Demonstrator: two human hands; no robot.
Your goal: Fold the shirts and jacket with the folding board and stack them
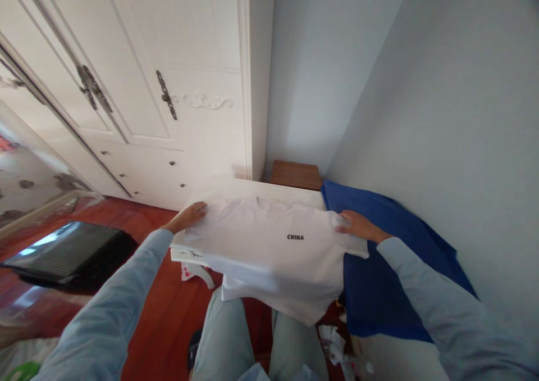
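A white T-shirt (269, 252) with "CHINA" printed in black lies spread across a white tabletop (236, 188). Its neckline faces away from me, and its lower edge hangs over the near side above my knees. My left hand (189, 216) is closed at the left sleeve, its fingertips slightly blurred. On the other side, my right hand (360, 225) pinches the T-shirt near the right shoulder, with the sleeve end spreading out below it. The fabric looks fairly flat between the two hands, with soft creases.
A blue sheet (387, 257) covers the surface at right, along the grey wall. Behind the table are a brown wooden box-like piece (295, 174) and a white wardrobe (202, 44). A black suitcase (71, 254) lies on the red floor; crumpled paper (332, 341) lies low at right.
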